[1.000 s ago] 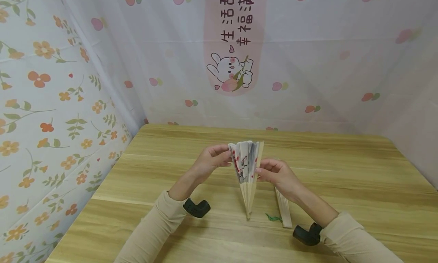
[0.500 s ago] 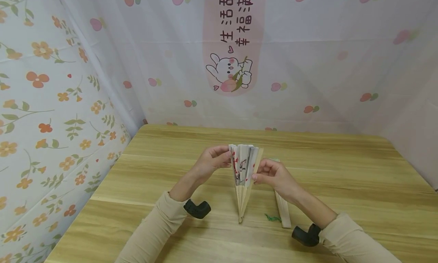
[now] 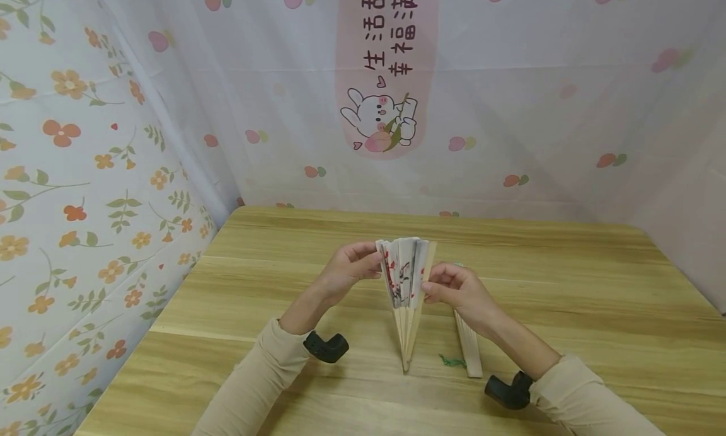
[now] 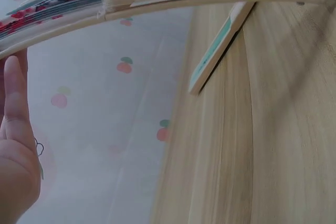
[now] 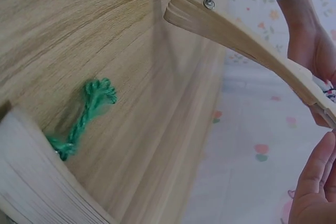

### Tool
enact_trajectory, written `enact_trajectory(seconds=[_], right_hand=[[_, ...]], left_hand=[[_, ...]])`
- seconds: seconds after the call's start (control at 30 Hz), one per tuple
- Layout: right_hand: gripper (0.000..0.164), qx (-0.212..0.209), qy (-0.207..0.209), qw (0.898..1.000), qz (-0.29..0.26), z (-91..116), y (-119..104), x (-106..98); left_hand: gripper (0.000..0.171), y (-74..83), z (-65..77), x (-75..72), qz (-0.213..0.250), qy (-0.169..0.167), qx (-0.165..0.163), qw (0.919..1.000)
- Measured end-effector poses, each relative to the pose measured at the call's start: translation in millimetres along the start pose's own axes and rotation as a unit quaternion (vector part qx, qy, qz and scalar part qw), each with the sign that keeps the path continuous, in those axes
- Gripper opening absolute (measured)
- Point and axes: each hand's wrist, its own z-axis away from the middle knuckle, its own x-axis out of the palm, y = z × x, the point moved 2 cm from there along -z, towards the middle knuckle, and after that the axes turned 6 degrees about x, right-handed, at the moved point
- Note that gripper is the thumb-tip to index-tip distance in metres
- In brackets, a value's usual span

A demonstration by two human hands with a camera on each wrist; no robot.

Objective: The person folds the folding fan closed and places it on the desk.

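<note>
A partly spread folding fan stands between the hands, its pleated leaf painted with red blossoms and its wooden ribs meeting at the bottom. The left hand pinches the fan's left edge near the top. On the opposite side, the right hand pinches the pale outer rib between thumb and fingers. A metal rivet shows at the fan's pivot in the right wrist view. Under the right hand a second folding fan lies folded on the table, partly hidden, with a green cord at its near end.
The wooden table ends at the back against a printed white curtain. Another curtain with orange flowers hangs along the left. Black wrist mounts sit at both sleeves.
The fan's lower end swings left, then slightly back right. Its leaf looks narrower half a second ago and a little wider now. Both hands keep their hold and barely move.
</note>
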Motion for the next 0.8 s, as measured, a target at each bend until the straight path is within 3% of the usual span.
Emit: enact_trajectory(seconds=[0.47, 0.63, 0.8], right_hand=[[0.01, 0.005, -0.004, 1.0, 0.009, -1.6, -2.3, 3.2], [0.008, 0.008, 0.001, 1.0, 0.005, -0.9, -3.5, 4.5], [0.008, 0.004, 0.009, 1.0, 0.008, -1.2, -3.7, 5.6]], left_hand=[[0.008, -1.0, 0.0, 0.5, 0.016, -0.02, 0.005, 0.9997], [0.023, -2.4, -0.6, 0.0, 0.0, -0.026, 0.006, 0.9996], [0.022, -4.0, -1.1, -0.6, 0.0, -0.024, 0.005, 0.9997]])
